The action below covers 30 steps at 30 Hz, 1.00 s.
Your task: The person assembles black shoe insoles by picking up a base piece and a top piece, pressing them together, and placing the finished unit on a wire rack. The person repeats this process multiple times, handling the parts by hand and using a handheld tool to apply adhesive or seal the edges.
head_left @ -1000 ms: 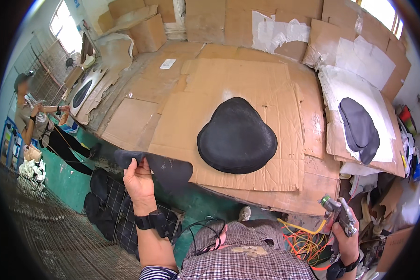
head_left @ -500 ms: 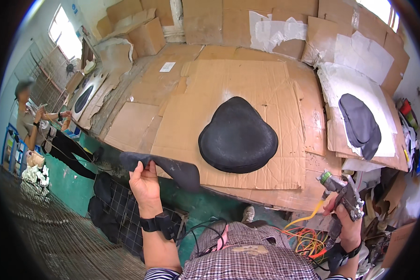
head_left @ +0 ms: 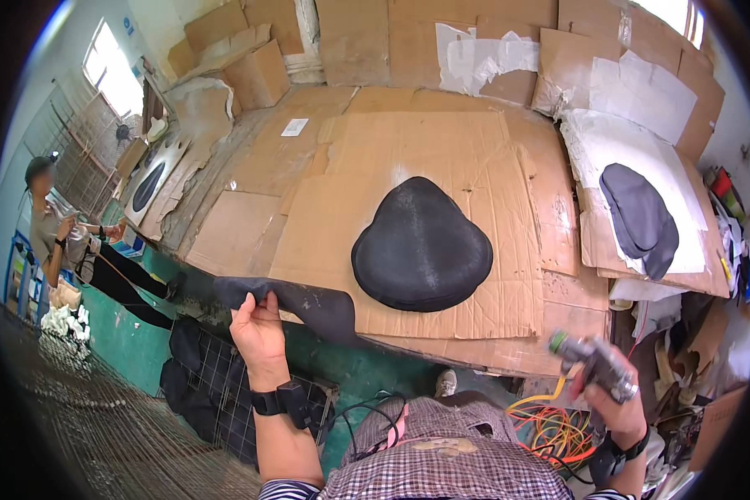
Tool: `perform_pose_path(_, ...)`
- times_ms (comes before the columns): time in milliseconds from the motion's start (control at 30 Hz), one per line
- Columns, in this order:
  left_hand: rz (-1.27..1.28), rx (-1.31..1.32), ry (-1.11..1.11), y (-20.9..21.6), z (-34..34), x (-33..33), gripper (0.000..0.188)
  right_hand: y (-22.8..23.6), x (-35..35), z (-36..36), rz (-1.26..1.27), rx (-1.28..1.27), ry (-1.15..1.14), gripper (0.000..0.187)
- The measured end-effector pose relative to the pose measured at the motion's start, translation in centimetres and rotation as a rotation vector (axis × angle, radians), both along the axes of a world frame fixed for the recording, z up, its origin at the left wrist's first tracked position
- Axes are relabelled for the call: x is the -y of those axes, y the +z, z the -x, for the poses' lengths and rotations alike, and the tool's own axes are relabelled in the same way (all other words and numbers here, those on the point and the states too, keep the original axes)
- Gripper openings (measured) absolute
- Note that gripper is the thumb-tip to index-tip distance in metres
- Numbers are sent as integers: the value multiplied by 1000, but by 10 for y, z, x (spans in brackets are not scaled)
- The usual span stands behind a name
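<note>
My left hand [head_left: 260, 337] pinches the upper edge of a dark grey, flexible sheet-like piece [head_left: 321, 307] that hangs at the table's near edge. My right hand [head_left: 612, 396] is wrapped round a metal spray gun [head_left: 596, 367] with a green-ringed front end, pointing left and slightly blurred. A yellow hose [head_left: 537, 398] shows just left of the gun. A black, rounded three-lobed cushion, like a bike saddle pad [head_left: 421, 246], lies on cardboard in mid-table, with a pale speckled streak down its middle. Neither hand touches it.
Cardboard sheets [head_left: 325, 217] cover the table. At right, another dark folded piece [head_left: 639, 218] lies on a white-topped board [head_left: 687, 242]. Orange and yellow hoses [head_left: 550, 433] coil near my right side. A wire rack [head_left: 250, 375] with black pieces stands lower left. Another person [head_left: 62, 233] stands far left.
My right hand has swung the spray gun a little left and tilted it more level. A pale streak now shows along the black cushion's middle. My left hand has barely moved.
</note>
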<state>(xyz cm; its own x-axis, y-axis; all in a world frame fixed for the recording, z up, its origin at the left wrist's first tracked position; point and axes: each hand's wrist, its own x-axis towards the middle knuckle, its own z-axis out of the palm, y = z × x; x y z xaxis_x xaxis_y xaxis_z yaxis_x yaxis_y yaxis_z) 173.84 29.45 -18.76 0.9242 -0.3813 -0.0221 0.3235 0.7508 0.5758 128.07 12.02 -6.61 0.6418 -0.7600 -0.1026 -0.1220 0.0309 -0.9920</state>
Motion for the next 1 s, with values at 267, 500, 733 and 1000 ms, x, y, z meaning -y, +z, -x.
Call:
perform_pose_path(267,10,-26,-22,-10,-6,-4,29,-16,-15,36,26,25,-214,65)
perform_pose_path(500,0,-90,-45,-12,-7,-1,29,-17,-28,19,-1,37,-242,56)
perform_pose_path(733,34,-84,-91,-17,-4,-11,29,-22,-32,35,-23,46,-260,60)
perform_pose_path(1000,7,-86,-3,-27,-1,-20,30,-32,-28,5,-139,83,-130,62)
